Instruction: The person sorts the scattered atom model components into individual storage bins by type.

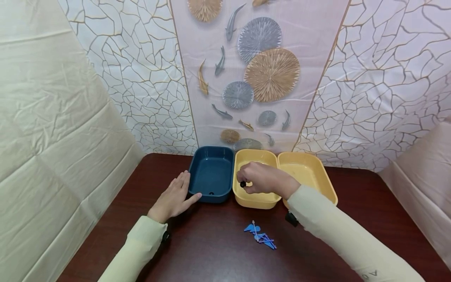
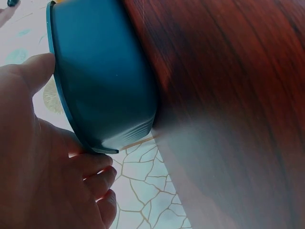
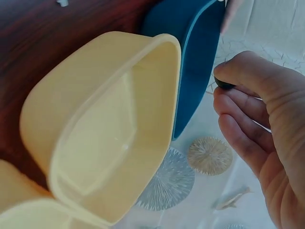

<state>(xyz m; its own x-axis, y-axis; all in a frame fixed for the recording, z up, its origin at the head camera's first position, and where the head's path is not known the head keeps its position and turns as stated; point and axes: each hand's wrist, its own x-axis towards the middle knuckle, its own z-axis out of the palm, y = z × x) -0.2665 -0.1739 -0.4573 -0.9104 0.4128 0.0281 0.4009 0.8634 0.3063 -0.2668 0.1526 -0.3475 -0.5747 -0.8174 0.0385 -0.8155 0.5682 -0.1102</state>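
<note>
My right hand (image 1: 258,178) pinches a small, dark, rounded piece (image 1: 243,184) between thumb and fingertips, above the middle yellow bin (image 1: 256,204). In the right wrist view the same dark piece (image 3: 223,84) shows only partly, the fingers covering the rest. My left hand (image 1: 173,197) lies along the near left corner of the dark blue bin (image 1: 215,198), fingers extended. The left wrist view has its thumb (image 2: 40,69) at the rim of the blue bin (image 2: 100,71). Inside the blue bin, close to its near wall, sits a small black spot (image 1: 211,193).
A second yellow bin (image 1: 325,176) stands at the right, against the middle one. Nearer me on the brown table (image 1: 211,250) lies a little heap of blue and purple pieces (image 1: 260,235). Patterned cloth (image 1: 271,74) hangs behind the bins.
</note>
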